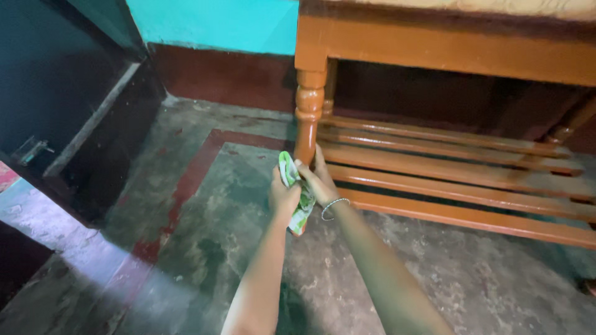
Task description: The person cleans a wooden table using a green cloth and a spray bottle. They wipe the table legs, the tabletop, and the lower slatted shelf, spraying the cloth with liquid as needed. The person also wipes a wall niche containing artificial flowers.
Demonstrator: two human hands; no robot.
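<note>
Two bare forearms are reaching out from the bottom edge of the view, and we are following them to where both hands are meeting just in front of a turned wooden leg [308, 111]. Our left hand [282, 197] is curling around a green and white pouch [298, 195], with its fingers pressed together against the near side of the packet; the fingertips themselves are hiding behind it, so we cannot tell how tightly they are closing. Our right hand [318, 180], which is wearing a thin metal bangle [334, 206] at the wrist, is pinching the upper part of the same pouch between thumb and fingers, while the fingers behind are lying close to the base of the leg. The pouch is hanging upright between the two hands, above the floor, its lower end poking out beneath our left palm.

Below the hands, a worn grey concrete floor [236, 248] with a dark red painted band [192, 180] is spreading out. Beyond the leg, orange-brown wooden slats [447, 180] are running off to the right under the wooden frame [447, 49]. Farther back, a turquoise wall [217, 22] is rising above a dark red skirting, and a dark cabinet [68, 105] is standing at the left.
</note>
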